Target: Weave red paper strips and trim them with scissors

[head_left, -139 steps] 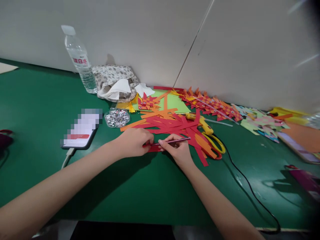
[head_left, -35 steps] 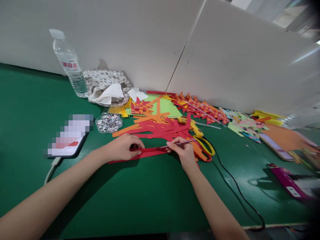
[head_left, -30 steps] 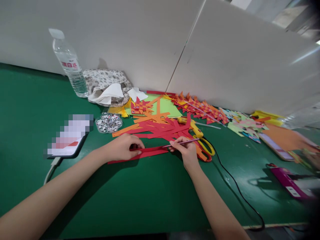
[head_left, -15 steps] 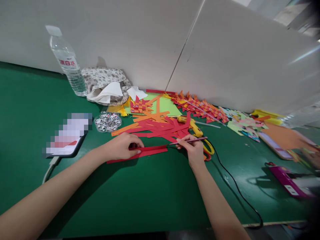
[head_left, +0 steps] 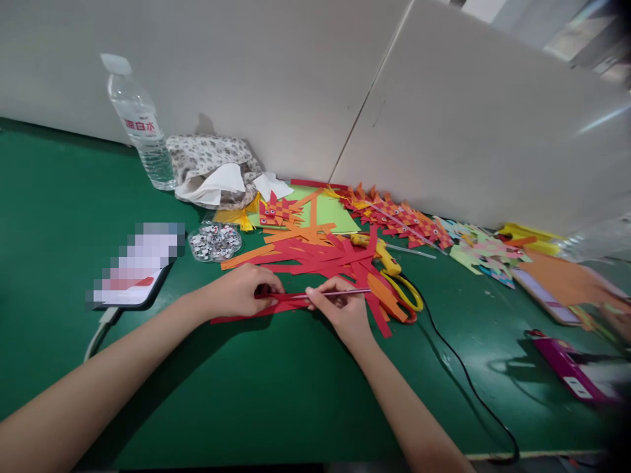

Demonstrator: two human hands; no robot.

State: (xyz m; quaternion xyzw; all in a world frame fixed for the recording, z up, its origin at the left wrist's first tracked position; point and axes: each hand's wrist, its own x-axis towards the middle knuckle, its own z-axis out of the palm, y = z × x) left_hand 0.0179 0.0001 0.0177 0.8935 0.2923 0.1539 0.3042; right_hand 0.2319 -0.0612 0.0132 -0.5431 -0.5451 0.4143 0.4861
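A folded red paper strip lies slantwise on the green table. My left hand holds it down near its middle, fingers curled with the tips pressed on the paper. In my right hand is a slim pinkish pen-shaped tool, pinched between thumb and fingers. The tool's tip points left and lies along the red strip, close to my left fingertips; the exact contact is too small to tell. Just beyond both hands is a loose pile of red and orange paper strips.
Scissors and a yellow glue gun lie right of the pile, its black cord trailing to the front edge. A bag of googly eyes, a phone and a water bottle are left. Woven paper fish line the wall.
My right hand has moved left with the pen-shaped tool, from beyond the strip's right end onto the strip. My left hand stays in place on the paper.
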